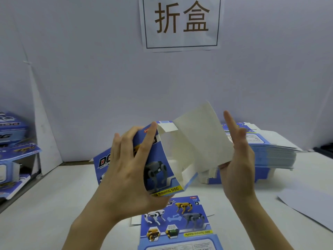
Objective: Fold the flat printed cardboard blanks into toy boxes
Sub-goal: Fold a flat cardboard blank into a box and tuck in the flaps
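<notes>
A blue printed cardboard blank (189, 147) with robot-dog pictures is held above the table, half opened into a box shape, its white inside facing me. My left hand (129, 170) grips its printed left panel, fingers curled over the top edge. My right hand (237, 159) supports the white right panel from outside, index finger straight up, thumb under the panel's lower edge. A second flat blank (178, 224) lies printed side up on the table below the hands.
A tall stack of flat blanks (270, 154) sits at the back right. Folded boxes and blanks (12, 147) are piled on a shelf at the left. A loose white sheet (310, 204) lies at the right. A paper sign (182, 22) hangs on the wall.
</notes>
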Demonstrator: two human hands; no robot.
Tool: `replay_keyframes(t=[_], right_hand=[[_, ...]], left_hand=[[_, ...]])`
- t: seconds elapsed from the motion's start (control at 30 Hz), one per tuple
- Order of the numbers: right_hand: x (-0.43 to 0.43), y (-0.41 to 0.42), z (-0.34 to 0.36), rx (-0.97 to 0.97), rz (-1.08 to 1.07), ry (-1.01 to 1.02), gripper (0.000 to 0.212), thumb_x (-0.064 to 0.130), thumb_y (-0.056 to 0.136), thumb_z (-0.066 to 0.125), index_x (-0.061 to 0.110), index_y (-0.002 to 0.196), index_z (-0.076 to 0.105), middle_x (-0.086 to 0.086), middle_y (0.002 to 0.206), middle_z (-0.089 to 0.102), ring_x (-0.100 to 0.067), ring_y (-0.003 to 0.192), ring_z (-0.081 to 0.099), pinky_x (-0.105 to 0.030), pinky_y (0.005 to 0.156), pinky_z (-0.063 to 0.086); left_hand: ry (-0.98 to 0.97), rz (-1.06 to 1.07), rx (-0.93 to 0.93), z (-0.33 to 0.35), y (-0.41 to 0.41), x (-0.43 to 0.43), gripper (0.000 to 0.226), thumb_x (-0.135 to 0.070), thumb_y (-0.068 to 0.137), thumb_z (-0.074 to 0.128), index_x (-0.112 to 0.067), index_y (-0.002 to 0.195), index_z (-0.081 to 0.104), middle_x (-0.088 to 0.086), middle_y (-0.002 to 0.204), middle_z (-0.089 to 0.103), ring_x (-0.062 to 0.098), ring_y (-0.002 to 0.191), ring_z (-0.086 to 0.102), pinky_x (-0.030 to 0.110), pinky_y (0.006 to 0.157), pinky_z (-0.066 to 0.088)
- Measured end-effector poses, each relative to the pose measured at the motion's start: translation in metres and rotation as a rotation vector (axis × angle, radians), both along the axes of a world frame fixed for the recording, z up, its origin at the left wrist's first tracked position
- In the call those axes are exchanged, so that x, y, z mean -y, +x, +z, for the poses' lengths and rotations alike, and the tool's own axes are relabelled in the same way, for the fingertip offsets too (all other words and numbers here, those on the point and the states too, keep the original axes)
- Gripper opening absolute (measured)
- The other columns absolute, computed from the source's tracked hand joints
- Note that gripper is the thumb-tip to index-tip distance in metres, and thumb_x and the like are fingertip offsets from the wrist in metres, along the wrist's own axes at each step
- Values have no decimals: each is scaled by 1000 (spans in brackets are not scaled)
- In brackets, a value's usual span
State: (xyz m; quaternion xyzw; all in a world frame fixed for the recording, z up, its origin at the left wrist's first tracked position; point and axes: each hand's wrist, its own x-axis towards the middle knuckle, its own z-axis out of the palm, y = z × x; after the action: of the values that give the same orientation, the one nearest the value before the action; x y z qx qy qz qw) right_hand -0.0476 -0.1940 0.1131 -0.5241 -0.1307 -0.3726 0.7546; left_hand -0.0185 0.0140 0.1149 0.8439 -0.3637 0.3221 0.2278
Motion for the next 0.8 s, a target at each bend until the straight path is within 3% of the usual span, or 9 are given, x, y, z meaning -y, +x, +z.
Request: replay_keyframes(t=[0.13, 0.2, 0.37, 0.43, 0.5, 0.57, 0.67, 0.73, 0.8], right_hand=[[5, -6, 12, -196, 329, 232, 25, 40, 77, 57, 29, 79, 80, 4, 86, 75, -8, 75, 71, -23, 56, 55], [8, -5, 12, -255, 418, 188, 24, 34, 75, 59, 24, 83, 80, -1, 89, 75, -12, 78, 71, -27, 57, 56], [9, -2, 6, -260, 143, 7, 21, 27, 77, 62, 31, 89, 78, 3, 91, 75, -7, 75, 67, -23, 58, 55], [2, -5, 6, -187, -26, -135, 25, 20, 87, 60, 37, 88, 77, 11, 88, 74, -2, 76, 64, -20, 60, 51], [-13, -9, 6, -94, -87, -320, 29, 17, 94, 57, 40, 101, 73, 19, 95, 72, 6, 84, 63, -11, 68, 48], [-30, -11, 2, -78, -65, -470, 35, 25, 93, 51, 40, 122, 62, 25, 113, 67, 10, 104, 59, -8, 82, 45], [-44, -11, -4, -112, -84, -592, 42, 32, 94, 43, 45, 134, 49, 24, 136, 54, 5, 130, 43, -26, 109, 37], [-47, -13, -3, -134, -57, -606, 45, 33, 94, 40, 42, 138, 46, 21, 142, 48, 1, 136, 37, -38, 113, 35], [-46, -14, -2, -141, -47, -634, 46, 33, 94, 38, 39, 140, 44, 22, 143, 46, 1, 137, 35, -37, 112, 36]], left_hand=[[23, -33, 36, -1, 3, -3, 123, -73, 53, 65, -31, 152, 5, 0, 145, 21, 24, 135, 22, 62, 100, 41], [31, -21, 65, -2, 5, -3, 123, -71, 52, 67, -28, 151, 7, 2, 145, 22, 19, 135, 19, 64, 102, 38], [-10, 39, 111, 0, 3, -2, 125, -73, 54, 65, -23, 153, 7, 6, 141, 25, 26, 132, 25, 65, 99, 40], [6, 93, 164, -1, 3, 2, 126, -78, 56, 58, -14, 153, 7, 8, 139, 28, 21, 133, 23, 63, 110, 28], [19, 129, 157, -2, 2, 8, 128, -81, 57, 55, -11, 152, 8, 9, 140, 30, 25, 134, 26, 53, 116, 16], [18, 152, 145, -5, 0, 14, 127, -83, 58, 53, -9, 152, 12, 12, 139, 33, 30, 133, 30, 52, 116, 16], [6, 180, 142, -8, -1, 16, 123, -84, 60, 48, -9, 151, 14, 17, 137, 37, 33, 131, 34, 56, 113, 22], [0, 195, 135, -7, -2, 16, 122, -83, 60, 48, -9, 151, 15, 18, 136, 39, 34, 129, 36, 58, 112, 26], [-4, 211, 137, -6, -4, 15, 121, -82, 60, 48, -6, 150, 18, 18, 134, 40, 33, 126, 34, 60, 107, 32]])
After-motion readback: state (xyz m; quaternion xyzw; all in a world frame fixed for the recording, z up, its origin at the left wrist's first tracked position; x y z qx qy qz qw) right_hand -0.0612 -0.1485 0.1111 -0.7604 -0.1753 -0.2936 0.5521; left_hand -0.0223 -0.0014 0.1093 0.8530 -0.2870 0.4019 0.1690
